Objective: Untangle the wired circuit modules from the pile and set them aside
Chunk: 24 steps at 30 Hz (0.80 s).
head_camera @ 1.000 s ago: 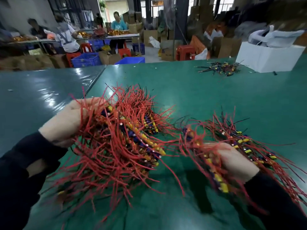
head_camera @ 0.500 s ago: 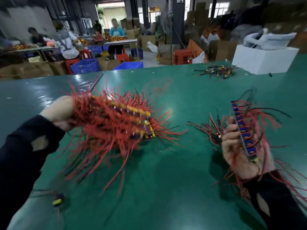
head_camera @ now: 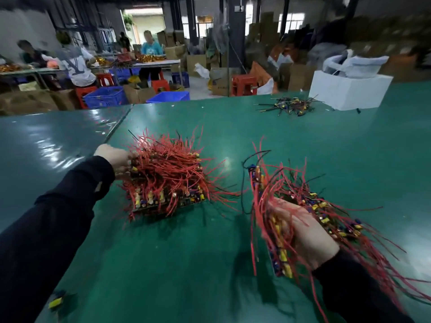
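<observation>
Lowered onto the green table point(head_camera: 233, 264), the left hand's point(head_camera: 115, 158) main bundle point(head_camera: 166, 180) rests; the right hand point(head_camera: 300, 236) grips separated modules point(head_camera: 283, 255), next to be set aside.

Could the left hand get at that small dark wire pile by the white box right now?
Probably not: the left hand holds the big red bundle, and the small dark pile lies far across the table, beside the white box.

Dim warehouse: green tables point(head_camera: 233, 127), red stools point(head_camera: 245, 83), blue crates point(head_camera: 105, 96), cardboard boxes point(head_camera: 196, 62).
</observation>
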### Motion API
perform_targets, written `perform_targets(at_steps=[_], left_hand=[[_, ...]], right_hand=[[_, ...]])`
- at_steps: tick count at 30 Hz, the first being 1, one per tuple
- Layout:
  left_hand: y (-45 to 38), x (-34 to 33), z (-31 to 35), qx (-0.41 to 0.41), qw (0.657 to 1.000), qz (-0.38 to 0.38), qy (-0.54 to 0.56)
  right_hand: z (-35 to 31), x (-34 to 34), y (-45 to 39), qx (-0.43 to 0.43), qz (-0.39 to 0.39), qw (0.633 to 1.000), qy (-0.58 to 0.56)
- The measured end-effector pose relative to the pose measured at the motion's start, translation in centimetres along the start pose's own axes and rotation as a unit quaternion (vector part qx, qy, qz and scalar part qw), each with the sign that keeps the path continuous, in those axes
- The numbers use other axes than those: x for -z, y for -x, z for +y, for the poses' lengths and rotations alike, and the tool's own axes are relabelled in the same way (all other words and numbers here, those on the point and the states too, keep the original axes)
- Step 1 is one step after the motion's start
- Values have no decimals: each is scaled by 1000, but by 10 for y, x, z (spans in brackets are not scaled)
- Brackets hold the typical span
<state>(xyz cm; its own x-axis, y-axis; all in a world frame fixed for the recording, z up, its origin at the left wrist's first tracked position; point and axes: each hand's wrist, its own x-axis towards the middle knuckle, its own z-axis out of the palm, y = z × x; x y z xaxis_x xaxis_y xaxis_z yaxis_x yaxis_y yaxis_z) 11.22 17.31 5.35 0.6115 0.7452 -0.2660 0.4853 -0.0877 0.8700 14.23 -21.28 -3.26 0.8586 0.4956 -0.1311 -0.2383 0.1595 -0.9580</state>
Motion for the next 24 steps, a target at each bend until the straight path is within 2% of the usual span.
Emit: perform_targets(at_steps=[1, 4, 5, 6, 7, 8, 9, 10, 11, 13, 14, 15, 19, 22, 24], left_hand=[[0, 1, -1, 8, 1000, 1, 20], [17, 6, -1, 9, 998, 22, 62], [22, 6, -3, -21, 995, 74, 60], [27, 9, -6, -75, 983, 161, 43], [36, 11, -7, -150, 958, 244, 30], [53, 8, -6, -239, 927, 288, 36], [74, 3, -5, -314, 910, 264, 56], [97, -5, -7, -360, 914, 172, 77], [121, -16, -11, -361, 927, 49, 90], [162, -37, -23, -274, 936, -204, 88], [173, -44, -31, -233, 928, -278, 84], [180, -50, -39, -207, 920, -318, 101], [185, -60, -62, -194, 900, -339, 192], [184, -76, -72, -220, 900, -325, 188], [183, -87, -78, -222, 912, -267, 220]], right_hand=[[2, 0, 1, 20, -2, 1000, -2], [-9, -15, 8, 75, -100, 990, 60], [-8, -18, 8, 100, -122, 983, 91], [-9, -21, 10, 107, -133, 980, 104], [-7, -19, 8, 120, -152, 974, 117], [-8, -20, 9, 120, -172, 969, 130], [-7, -20, 9, 128, -197, 961, 147], [-8, -23, 11, 128, -217, 954, 164], [-6, -23, 10, 130, -230, 947, 181], [-8, -26, 10, 119, -246, 940, 205], [-11, -27, 10, 111, -253, 936, 219], [-15, -27, 10, 109, -262, 929, 236], [-43, -26, 8, 93, -292, 887, 345], [-60, -29, 0, 111, -305, 816, 478], [-64, -34, -5, 134, -299, 754, 569]])
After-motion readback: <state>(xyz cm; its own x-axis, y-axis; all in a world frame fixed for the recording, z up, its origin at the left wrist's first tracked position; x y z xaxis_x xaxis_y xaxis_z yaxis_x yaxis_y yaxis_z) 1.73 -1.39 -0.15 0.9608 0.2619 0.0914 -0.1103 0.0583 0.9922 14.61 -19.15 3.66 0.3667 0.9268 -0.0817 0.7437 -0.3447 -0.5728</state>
